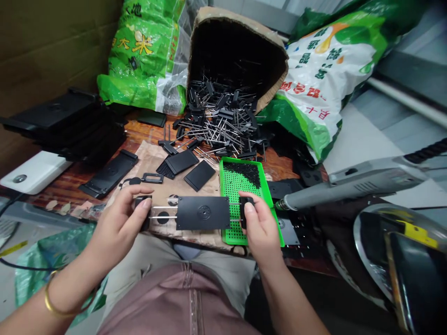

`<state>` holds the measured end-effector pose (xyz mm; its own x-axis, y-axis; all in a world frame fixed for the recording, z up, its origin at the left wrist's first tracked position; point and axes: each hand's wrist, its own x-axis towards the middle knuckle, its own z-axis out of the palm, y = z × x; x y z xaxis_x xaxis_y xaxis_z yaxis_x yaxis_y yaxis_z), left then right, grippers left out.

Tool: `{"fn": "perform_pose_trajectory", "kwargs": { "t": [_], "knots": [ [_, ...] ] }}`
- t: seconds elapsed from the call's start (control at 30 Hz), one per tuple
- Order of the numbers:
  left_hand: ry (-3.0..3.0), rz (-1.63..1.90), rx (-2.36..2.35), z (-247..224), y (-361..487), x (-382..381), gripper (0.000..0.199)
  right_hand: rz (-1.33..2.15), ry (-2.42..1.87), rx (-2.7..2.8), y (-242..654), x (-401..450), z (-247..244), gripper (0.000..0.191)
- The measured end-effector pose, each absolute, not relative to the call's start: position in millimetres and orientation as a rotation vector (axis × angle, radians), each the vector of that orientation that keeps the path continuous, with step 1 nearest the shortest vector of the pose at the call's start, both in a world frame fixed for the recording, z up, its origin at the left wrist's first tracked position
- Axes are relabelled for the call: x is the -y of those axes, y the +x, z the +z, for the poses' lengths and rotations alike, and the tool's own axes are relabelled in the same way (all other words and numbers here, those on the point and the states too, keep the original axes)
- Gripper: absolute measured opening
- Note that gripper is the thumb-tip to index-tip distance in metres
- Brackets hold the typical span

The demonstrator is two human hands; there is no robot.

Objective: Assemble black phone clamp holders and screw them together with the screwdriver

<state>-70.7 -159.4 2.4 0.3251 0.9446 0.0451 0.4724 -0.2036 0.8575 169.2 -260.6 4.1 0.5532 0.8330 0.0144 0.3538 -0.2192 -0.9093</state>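
Note:
Between my hands hangs a black rectangular plate (203,213) with a round mark in its middle. Pairs of thin metal rods join it to a black end piece on either side. My left hand (122,218) pinches the left end piece (142,211), pulled well out from the plate. The right end piece (246,211) is gripped by my right hand (260,228), with a shorter stretch of rod showing. Below the right end lies a green perforated tray (226,237) holding many tiny black screws (244,174).
Black end pieces with rods (223,125) spill from a cardboard box (237,16). Loose black plates (199,175) lie on the cardboard sheet. At left rises a stack of black parts (63,116). A grey electric screwdriver (335,186) points in from the right. Plastic sacks (146,56) stand behind.

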Motion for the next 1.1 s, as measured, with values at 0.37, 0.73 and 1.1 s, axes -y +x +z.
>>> {"fn": "perform_pose_trajectory", "kwargs": {
  "t": [0.37,0.73,1.1],
  "knots": [
    [1.095,0.420,-0.799,13,-16,162,0.032,0.646,-1.631,1.472,162,222,16,0.044],
    [0.872,0.792,-0.957,-13,-13,167,0.043,0.664,-1.745,1.124,145,243,-16,0.044],
    [1.831,0.852,-1.168,0,-57,155,0.027,0.481,-1.841,1.203,170,249,-2,0.038]
  ]
}}
